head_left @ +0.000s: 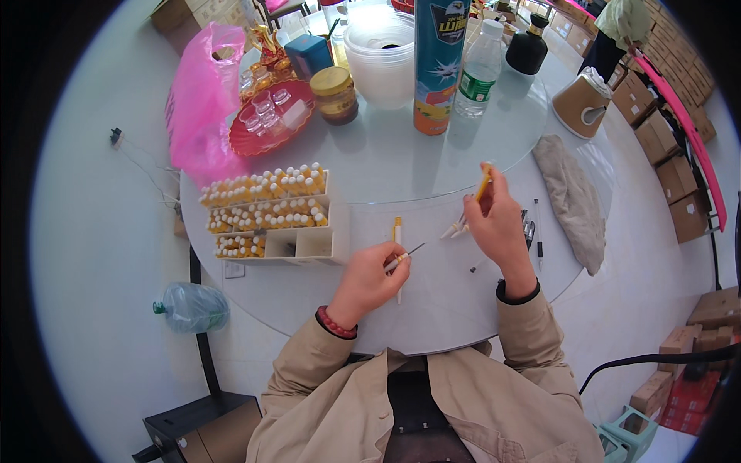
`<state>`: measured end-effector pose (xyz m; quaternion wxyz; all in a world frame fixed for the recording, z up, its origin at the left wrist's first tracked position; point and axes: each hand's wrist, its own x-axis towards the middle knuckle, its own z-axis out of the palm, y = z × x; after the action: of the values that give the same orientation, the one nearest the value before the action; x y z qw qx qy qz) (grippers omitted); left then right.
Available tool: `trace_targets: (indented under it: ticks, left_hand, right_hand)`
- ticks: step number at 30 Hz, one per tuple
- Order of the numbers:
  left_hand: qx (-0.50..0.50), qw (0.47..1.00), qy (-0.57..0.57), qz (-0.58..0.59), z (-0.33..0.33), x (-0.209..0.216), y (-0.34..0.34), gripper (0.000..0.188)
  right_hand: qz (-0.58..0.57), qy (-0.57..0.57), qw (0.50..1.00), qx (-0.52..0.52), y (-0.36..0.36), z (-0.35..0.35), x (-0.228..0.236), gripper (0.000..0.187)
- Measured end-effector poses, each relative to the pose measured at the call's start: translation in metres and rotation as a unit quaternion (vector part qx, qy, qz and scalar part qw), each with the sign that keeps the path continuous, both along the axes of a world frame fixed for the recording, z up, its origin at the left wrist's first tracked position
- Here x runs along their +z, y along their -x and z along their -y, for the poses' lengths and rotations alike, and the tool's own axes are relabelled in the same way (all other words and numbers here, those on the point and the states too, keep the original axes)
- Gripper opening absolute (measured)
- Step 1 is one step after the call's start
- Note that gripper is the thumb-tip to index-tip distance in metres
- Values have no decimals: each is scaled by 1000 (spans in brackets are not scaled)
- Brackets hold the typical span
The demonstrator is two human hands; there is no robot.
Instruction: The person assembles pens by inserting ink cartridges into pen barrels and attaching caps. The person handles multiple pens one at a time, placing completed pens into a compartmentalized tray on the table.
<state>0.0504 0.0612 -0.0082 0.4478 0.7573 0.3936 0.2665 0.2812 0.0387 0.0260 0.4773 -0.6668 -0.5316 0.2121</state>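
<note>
Presently, a white pen part (397, 264) is pinched between the thumb and fingers of the left hand (366, 280), over the near side of the white table (436, 312), and its thin dark tip is pointed away and to the right. By the right hand (498, 230), a yellow pen part (484, 187) is pinched in a slanted position. Below these fingers, narrow white pieces (450, 230) are seen; whether they are held or only lie on the table cannot be told. The two hands are held apart from each other. Between them and the glass turntable (378, 170), a yellow-and-white pen (397, 229) is laid on the table, partly covered by the left hand. To the left, a white compartment tray (340, 235) is placed, in which many white-capped yellow pens (266, 185) are arranged in three rows. Just beside the right hand, some black pens (529, 231) are scattered, and further to the right a grey cloth (571, 204) is laid. On the turntable, a tall blue spray can (440, 69) is stood near a water bottle (479, 73).
</note>
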Motion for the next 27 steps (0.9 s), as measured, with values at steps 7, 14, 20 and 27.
trace_targets:
  ticks: [7, 14, 20, 27]
  left_hand:
    - [-9, 997, -64, -46, 3, 7, -2, 28]
    - [33, 999, -30, -22, 2, 4, -5, 24]
    - [69, 977, -151, -131, 3, -7, -2, 32]
    - [71, 983, -129, -109, -1, -13, -3, 29]
  right_hand:
    - [60, 131, 974, 173, 8, 5, -3, 61]
    - [99, 168, 958, 209, 12, 6, -8, 57]
    - [133, 121, 943, 281, 14, 14, -3, 30]
    - [226, 131, 795, 548, 44, 35, -4, 15]
